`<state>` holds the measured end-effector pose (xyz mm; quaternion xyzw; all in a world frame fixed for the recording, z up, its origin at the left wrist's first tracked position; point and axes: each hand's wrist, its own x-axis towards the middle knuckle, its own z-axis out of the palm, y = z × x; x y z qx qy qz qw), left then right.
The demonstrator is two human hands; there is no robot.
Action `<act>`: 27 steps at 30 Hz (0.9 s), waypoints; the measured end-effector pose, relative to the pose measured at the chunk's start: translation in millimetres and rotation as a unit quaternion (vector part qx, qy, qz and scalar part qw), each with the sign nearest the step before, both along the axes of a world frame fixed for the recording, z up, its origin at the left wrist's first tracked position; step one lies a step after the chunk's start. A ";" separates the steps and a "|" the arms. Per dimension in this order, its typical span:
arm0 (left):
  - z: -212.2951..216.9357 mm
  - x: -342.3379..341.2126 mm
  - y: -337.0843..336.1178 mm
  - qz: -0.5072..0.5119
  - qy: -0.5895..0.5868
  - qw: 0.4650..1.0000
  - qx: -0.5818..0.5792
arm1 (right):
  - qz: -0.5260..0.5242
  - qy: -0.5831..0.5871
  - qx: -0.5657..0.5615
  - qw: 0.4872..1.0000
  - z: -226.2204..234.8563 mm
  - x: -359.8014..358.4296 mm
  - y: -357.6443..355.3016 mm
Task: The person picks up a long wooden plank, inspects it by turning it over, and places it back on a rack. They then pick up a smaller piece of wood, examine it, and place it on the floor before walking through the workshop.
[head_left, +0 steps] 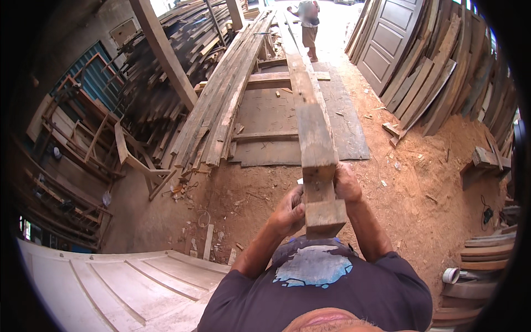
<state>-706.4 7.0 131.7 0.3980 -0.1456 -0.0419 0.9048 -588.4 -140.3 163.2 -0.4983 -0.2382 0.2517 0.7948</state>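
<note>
A long, thick wooden beam [316,133] runs away from my chest, with its near end close to my shirt. A square notch [319,192] is cut across it just short of that end, leaving a block-shaped tip. My left hand [290,211] grips the left side of the beam by the notch, fingers curled in against the wood. A small white bit shows just above those fingers; its kind cannot be made out. On the right side, my right hand [347,182] is closed around the beam, its fingertips partly hidden behind the wood.
Long planks [221,110] lie on crossbars [271,81] to the left. Beyond them is a large timber stack [166,72]. Boards [437,72] and a brown panelled door [389,41] lean at the right. A white panelled door [127,282] lies near left. A person [308,25] stands far ahead.
</note>
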 end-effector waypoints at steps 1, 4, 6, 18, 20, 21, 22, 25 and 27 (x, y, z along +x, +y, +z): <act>-10.9 -0.9 0.8 -0.003 0.011 1.000 -0.008 | -0.015 0.007 -0.027 0.999 -13.4 -1.4 1.2; -27.3 -13.9 -7.7 0.011 0.037 0.999 -0.009 | -0.032 0.120 -0.045 0.991 -52.4 -14.6 11.3; -58.1 -27.8 -4.8 0.026 0.108 0.994 -0.014 | 0.005 0.148 -0.096 0.984 -59.9 -19.2 8.4; -236.9 -42.4 1.0 0.167 0.261 0.950 0.020 | 0.027 0.308 -0.217 0.926 -257.5 -42.9 51.9; -247.6 -44.7 4.5 0.147 0.241 0.959 0.006 | 0.031 0.323 -0.233 0.917 -266.7 -41.9 56.2; -255.2 -43.4 7.2 0.134 0.253 0.958 -0.011 | 0.032 0.331 -0.240 0.912 -270.5 -41.2 57.8; -263.0 -43.1 8.9 0.122 0.266 0.956 -0.027 | 0.033 0.338 -0.222 0.914 -272.5 -43.2 57.6; -279.0 -43.2 13.4 0.108 0.257 0.960 -0.037 | 0.051 0.332 -0.264 0.904 -285.8 -33.2 58.8; -280.1 -41.2 16.3 0.118 0.237 0.964 -0.022 | 0.030 0.343 -0.262 0.902 -275.3 -38.5 62.9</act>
